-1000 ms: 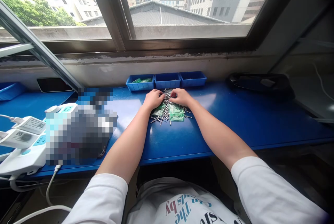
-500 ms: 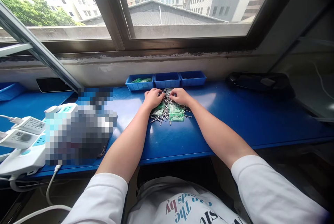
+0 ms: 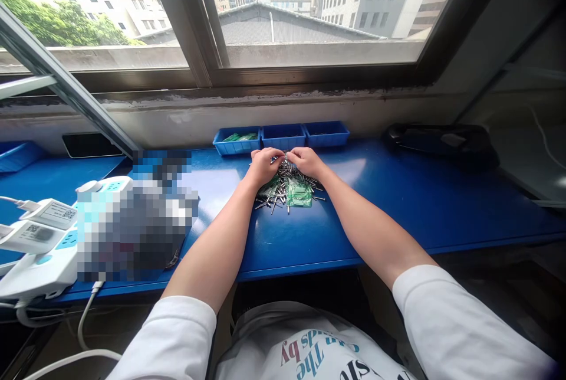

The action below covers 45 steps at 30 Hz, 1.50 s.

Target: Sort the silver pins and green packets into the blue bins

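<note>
My left hand (image 3: 266, 165) and my right hand (image 3: 306, 161) meet over the far part of a pile of small metal pins (image 3: 279, 191), which look like blind rivets. Fingertips and thumbs are pinched on both hands, almost touching each other. Whatever is between them is too small to make out. On the near right of the pile lies a clear packet with green marking (image 3: 299, 194). Another greenish packet (image 3: 267, 189) is partly buried at the left, below my left hand. My fingers hide the far end of the pile.
Three blue bins stand behind the pile: a left bin (image 3: 236, 147) with green packets, a middle bin (image 3: 283, 137) and a right bin (image 3: 327, 135). A white power strip (image 3: 48, 265) with plugs and a blurred-out patch are at left. A black case (image 3: 442, 144) lies at right.
Both hands have moved inward and slightly away from me, so the gap between their fingertips has nearly closed. The packets and bins stay in place.
</note>
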Tool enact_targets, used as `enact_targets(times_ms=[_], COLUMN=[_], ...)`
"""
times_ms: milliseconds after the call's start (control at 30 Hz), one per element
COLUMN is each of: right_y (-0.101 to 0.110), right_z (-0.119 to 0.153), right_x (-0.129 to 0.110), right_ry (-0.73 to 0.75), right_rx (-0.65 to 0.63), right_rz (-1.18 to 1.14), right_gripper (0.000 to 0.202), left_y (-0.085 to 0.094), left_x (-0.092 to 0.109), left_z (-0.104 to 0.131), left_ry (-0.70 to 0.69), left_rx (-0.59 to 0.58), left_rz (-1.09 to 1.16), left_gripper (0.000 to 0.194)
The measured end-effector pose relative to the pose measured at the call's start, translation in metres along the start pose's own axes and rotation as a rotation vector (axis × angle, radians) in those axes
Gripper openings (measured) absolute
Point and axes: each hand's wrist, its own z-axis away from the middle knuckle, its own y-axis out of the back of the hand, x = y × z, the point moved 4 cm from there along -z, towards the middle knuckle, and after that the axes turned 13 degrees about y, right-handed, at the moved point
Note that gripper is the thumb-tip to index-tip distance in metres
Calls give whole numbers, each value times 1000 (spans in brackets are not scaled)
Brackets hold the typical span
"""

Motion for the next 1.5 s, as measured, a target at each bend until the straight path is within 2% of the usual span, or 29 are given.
enact_targets(times_ms=[167, 400, 567, 733, 833, 967, 1033, 1100, 1333, 1500], right_y=[0, -1, 2, 5, 9, 15, 16, 15, 11, 8], right_z=[0, 0, 0, 1, 1, 0, -1, -2, -4, -4], right_x=[0, -2, -4, -6, -6, -5, -3, 0, 7, 17], right_ry=[24, -8, -5, -13, -7, 38, 35, 0, -110, -150], right_rx=[9, 17, 107, 136, 173, 205, 188, 145, 40, -6], right_rz=[-54, -61, -233, -316, -201, 209, 385, 496, 624, 581], right_gripper=[23, 30, 24, 25, 26, 32, 41, 51, 68, 72], left_y=[3, 3, 1, 1, 5, 10, 9, 5, -8, -7], left_x=[5, 3, 1, 3, -1, -21, -32, -39, -40, -37], left_z=[4, 3, 2, 2, 0, -6, -9, -10, -12, -10], left_ry=[47, -8, 1, 40, 86, 289, 399, 441, 283, 263], left_rx=[-3, 26, 24, -6, 44, 134, 121, 71, -46, -61], left_rz=[-62, -22, -25, -61, -73, -98, -117, -132, -173, -205], left_gripper=[23, 21, 21, 23, 27, 32, 31, 31, 37, 40])
